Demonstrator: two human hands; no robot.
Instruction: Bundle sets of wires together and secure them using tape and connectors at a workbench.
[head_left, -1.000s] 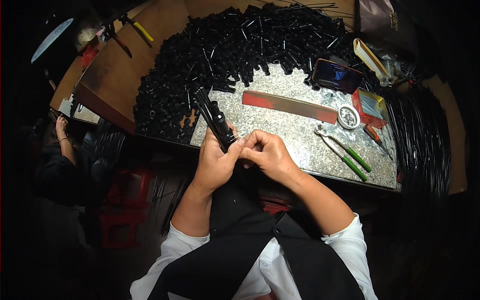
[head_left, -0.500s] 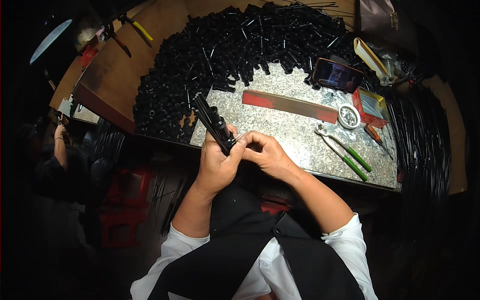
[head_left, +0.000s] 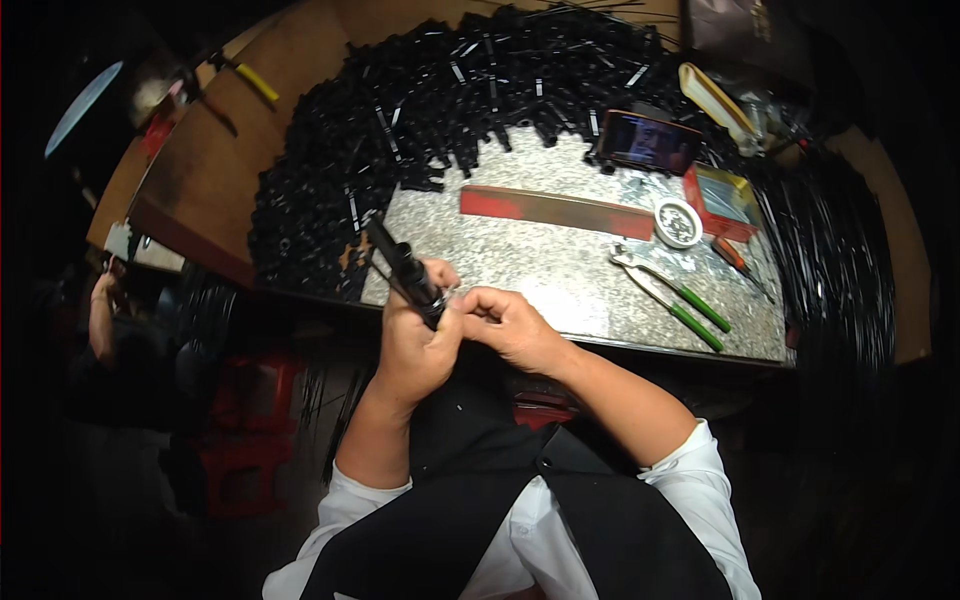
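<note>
Several black parts [head_left: 408,272] sit clamped in the left hand [head_left: 413,348] near the bench [head_left: 545,272]. Beside them the right hand [head_left: 512,330] curls inward; whether its grip holds anything, I cannot tell.

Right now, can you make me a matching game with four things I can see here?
Things:
1. left hand
2. phone
3. round dish
4. pliers

Clues:
A. white, with small bits inside
B. green handles
C. gripping black parts
D. screen lit up

Right pairs: 1-C, 2-D, 3-A, 4-B.
</note>
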